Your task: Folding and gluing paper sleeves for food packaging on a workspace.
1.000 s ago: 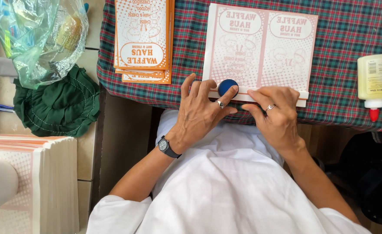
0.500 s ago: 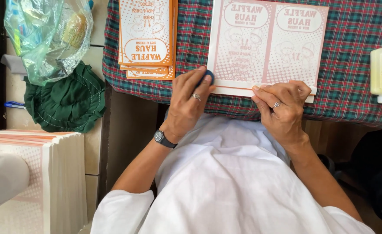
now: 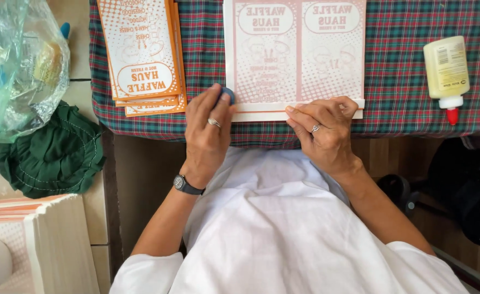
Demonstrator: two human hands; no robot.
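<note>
One flat printed paper sheet (image 3: 294, 54), pink-and-white with a folded strip along its near edge, is laid on the plaid tablecloth (image 3: 408, 65), flush with the table's near edge. The left hand (image 3: 207, 128) is curled closed over a small round blue object (image 3: 228, 93) at the sheet's near left corner; the right hand (image 3: 324, 128) is spread flat, fingertips pressing the fold, nothing gripped. Bare cloth is left between the sheet and a smooth plastic glue bottle (image 3: 447, 71) at right; a stack of orange printed bags (image 3: 145, 54) lies just left.

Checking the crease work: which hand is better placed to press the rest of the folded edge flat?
Probably the left hand: it holds the blue round presser on the sheet's folded edge. The right hand pins it.
</note>
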